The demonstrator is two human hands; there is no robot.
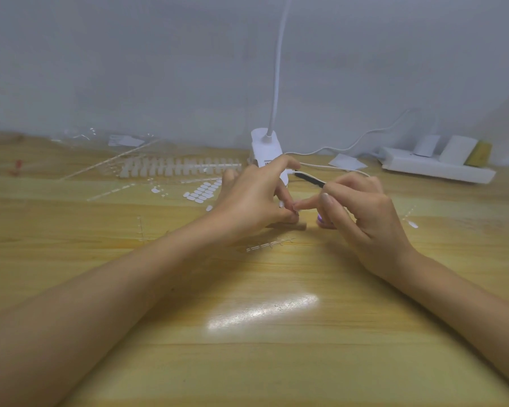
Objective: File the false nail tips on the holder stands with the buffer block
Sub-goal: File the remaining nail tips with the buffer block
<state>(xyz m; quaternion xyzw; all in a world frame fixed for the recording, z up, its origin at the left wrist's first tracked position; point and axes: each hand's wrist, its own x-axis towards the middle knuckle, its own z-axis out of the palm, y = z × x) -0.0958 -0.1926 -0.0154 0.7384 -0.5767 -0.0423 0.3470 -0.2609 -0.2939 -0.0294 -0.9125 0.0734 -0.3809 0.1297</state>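
My left hand [256,198] is curled over a small holder stand [299,226] on the wooden table, its fingertips pinching a false nail tip [295,209] on top of it; the tip is mostly hidden by fingers. My right hand [362,210] grips a thin dark file stick [309,178] that slants up and away to the left, and its index finger reaches across to touch the nail tip. Something purple [321,219] shows under the right thumb. Strips of clear nail tips [177,168] and a sheet of white oval tabs [203,191] lie behind my left hand.
A white clip lamp [266,148] stands at the wall behind my hands, its cable trailing right. A white power strip [435,167] with plugs sits at the far right. Empty clear sprues [269,245] and plastic bags [100,139] lie around.
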